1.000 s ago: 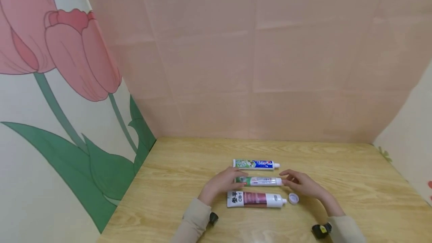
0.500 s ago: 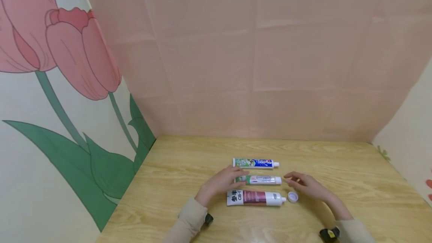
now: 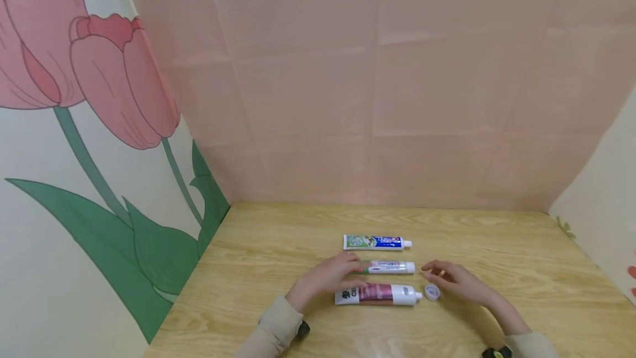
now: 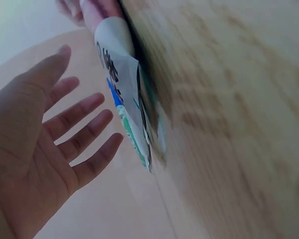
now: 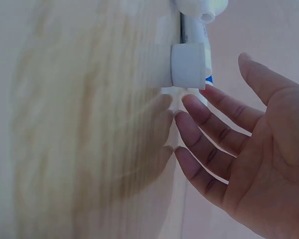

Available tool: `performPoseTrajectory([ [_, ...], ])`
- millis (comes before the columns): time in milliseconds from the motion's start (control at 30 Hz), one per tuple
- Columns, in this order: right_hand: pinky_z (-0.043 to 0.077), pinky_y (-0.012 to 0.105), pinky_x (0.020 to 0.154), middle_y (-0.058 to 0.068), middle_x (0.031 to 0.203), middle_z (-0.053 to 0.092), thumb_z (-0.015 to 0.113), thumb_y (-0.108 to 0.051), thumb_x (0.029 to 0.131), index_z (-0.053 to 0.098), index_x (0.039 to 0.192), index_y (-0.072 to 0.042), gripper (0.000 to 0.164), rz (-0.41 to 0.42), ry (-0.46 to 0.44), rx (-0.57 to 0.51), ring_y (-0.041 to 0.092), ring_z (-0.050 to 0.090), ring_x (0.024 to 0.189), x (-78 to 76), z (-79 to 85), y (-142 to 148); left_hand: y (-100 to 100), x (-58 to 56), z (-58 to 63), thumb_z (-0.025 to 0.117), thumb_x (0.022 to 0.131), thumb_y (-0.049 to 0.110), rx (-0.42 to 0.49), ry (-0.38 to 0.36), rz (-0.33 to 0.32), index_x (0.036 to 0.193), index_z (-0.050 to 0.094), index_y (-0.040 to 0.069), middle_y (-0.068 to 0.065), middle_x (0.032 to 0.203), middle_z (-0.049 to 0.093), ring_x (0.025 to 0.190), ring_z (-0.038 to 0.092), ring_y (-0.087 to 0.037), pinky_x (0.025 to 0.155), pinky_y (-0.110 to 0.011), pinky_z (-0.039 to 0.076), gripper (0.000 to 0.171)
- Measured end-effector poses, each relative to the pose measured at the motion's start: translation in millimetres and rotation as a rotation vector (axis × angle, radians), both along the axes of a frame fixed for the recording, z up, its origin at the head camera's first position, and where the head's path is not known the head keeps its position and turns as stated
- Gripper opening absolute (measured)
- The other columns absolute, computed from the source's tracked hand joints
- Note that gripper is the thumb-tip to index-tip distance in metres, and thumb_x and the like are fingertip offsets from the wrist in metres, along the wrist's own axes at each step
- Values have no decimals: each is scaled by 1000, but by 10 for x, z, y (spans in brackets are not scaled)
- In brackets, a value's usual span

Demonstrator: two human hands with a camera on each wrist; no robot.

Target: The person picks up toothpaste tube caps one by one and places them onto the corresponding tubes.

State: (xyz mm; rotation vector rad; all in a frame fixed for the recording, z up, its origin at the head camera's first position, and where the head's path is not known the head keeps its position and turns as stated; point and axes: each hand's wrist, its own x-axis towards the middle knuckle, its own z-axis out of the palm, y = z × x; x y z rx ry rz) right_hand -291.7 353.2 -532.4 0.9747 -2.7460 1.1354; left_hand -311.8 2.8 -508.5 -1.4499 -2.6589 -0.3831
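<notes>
Three toothpaste tubes lie in parallel on the table, nozzle ends to the right. Farthest is the blue-and-green toothpaste tube (image 3: 375, 242); a slim white-and-green toothpaste tube (image 3: 390, 267) is in the middle, and a larger white-and-maroon toothpaste tube (image 3: 380, 295) lies nearest. My left hand (image 3: 328, 277) hovers over the left ends of the middle and near tubes, fingers spread, covering part of both. A round white cap (image 3: 432, 292) stands right of the near tube's bare nozzle (image 5: 207, 16). My right hand (image 5: 254, 149) is beside the cap, fingers loosely bent, holding nothing.
The wood-grain table (image 3: 278, 225) meets a pink-covered back wall (image 3: 308, 98). A tulip-painted panel (image 3: 99, 126) borders the left side, and a pale panel (image 3: 606, 198) the right. Each wrist carries a small black device (image 3: 497, 352).
My left hand has shifted from the middle tube's left end toward the near tube. My right hand has drawn away to the right from the middle tube's cap end. The tubes stay put.
</notes>
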Motion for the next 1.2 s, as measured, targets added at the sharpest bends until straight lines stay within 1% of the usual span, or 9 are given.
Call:
performPoseTrajectory([
  [133,47,21,58,0,88,62,53,-21,95,59,112,-4,25,2,9,19,8,57,70,8,-19,7,22,35,5,50,91,49,-45,16,6,138,44,22,6,118,55,107,49,-5,93,-17,41,54],
  [300,47,21,56,0,87,62,56,-21,93,57,114,-2,29,15,14,19,7,57,68,34,-24,13,53,61,-5,46,91,52,-108,52,1,139,42,23,6,118,56,104,50,-4,90,-16,42,56],
  [367,46,21,56,-1,87,62,58,-22,92,57,115,-2,31,17,22,24,5,56,68,49,-17,10,61,74,-4,45,90,55,-121,41,3,139,42,24,7,119,55,105,50,-4,89,-17,42,58],
  [500,46,21,58,-3,88,61,61,-23,90,57,114,-2,33,26,50,40,1,55,69,78,5,2,68,111,14,43,86,63,-136,11,6,140,40,26,9,125,53,111,48,-5,93,-20,42,66],
  [667,46,20,59,-1,89,61,65,-24,87,57,115,-2,37,53,49,50,0,53,71,104,23,13,71,151,25,42,84,67,-185,33,4,142,37,25,7,126,52,110,49,-7,94,-22,43,72],
  [833,48,21,60,1,89,61,68,-29,84,56,115,-3,42,78,61,66,0,53,73,110,15,34,101,178,-8,40,83,69,-222,27,18,142,37,27,4,131,50,114,49,-10,97,-27,42,72],
  [900,49,22,60,1,89,61,70,-30,82,56,115,-3,44,90,72,67,0,54,73,103,10,41,116,184,-22,41,83,69,-233,33,19,141,37,28,5,131,50,114,50,-11,96,-28,43,72],
  [1033,49,22,59,1,88,61,72,-30,80,57,114,-3,45,114,91,58,2,54,72,92,5,47,137,189,-54,44,82,68,-265,54,23,142,36,29,7,124,51,107,50,-9,91,-25,45,71],
  [1200,48,22,56,2,87,59,74,-25,78,58,110,-1,42,152,102,43,6,55,70,95,7,43,162,194,-80,43,83,68,-304,18,39,143,34,30,8,121,50,107,49,-8,91,-24,44,71],
])
